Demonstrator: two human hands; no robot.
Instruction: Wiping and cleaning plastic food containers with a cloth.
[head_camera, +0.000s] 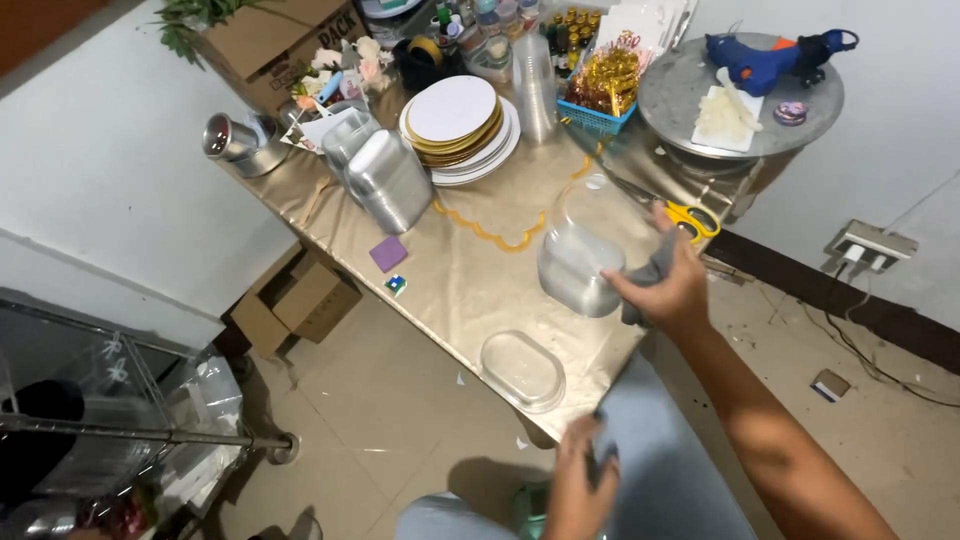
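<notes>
Right hand (668, 290), perhaps gripping clear container (585, 255)

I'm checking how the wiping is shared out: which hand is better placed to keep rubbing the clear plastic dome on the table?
The right hand, probably. It already presses a grey cloth against the clear plastic dome on the gold-covered table. The left hand sits low by the lap, off the table.

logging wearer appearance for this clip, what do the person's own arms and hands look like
Both arms are bare, with no sleeves in view. The right hand and left hand wear no gloves, and no rings, watch or bracelet can be made out. Pale blue trousers show beneath them.
</notes>
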